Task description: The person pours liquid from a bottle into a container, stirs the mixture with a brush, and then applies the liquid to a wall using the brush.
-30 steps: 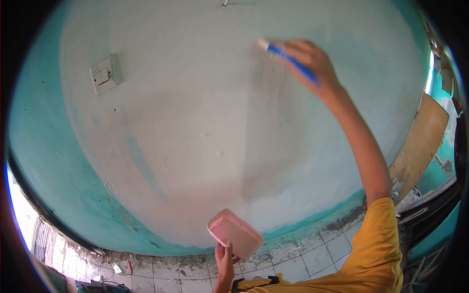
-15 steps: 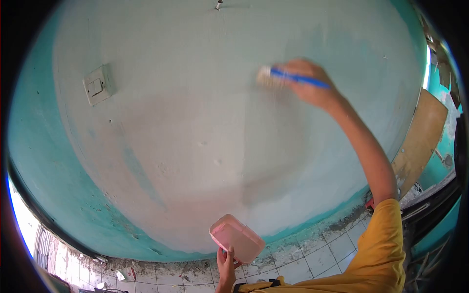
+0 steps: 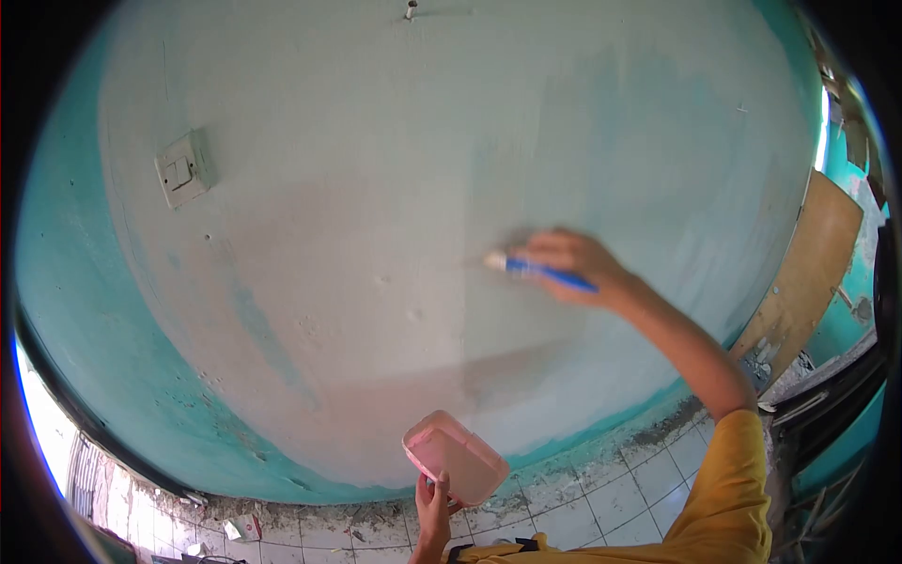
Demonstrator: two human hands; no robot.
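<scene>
My right hand (image 3: pixel 567 266) is closed round a paintbrush (image 3: pixel 550 274) with a blue handle. The brush's pale bristles point left and appear to touch the wall (image 3: pixel 376 216), which has whitish paint over turquoise and a damp-looking darker patch around the hand. Low in the middle, my left hand (image 3: pixel 434 512) grips a pink plastic tray (image 3: pixel 477 475) by its near left edge. The tray is tilted, and pink shows along its inner left side; how much it holds I cannot make out.
A light switch (image 3: pixel 182 172) is mounted on the wall at the left, and a small pipe stub (image 3: pixel 411 9) sticks out at the top. White floor tiles (image 3: pixel 611 508) with debris run along the wall's foot. A brown board (image 3: pixel 799 273) leans at the right.
My right hand has brought the paintbrush down the wall, from near the upper part to about mid-height. My left hand and the pink tray have stayed almost still.
</scene>
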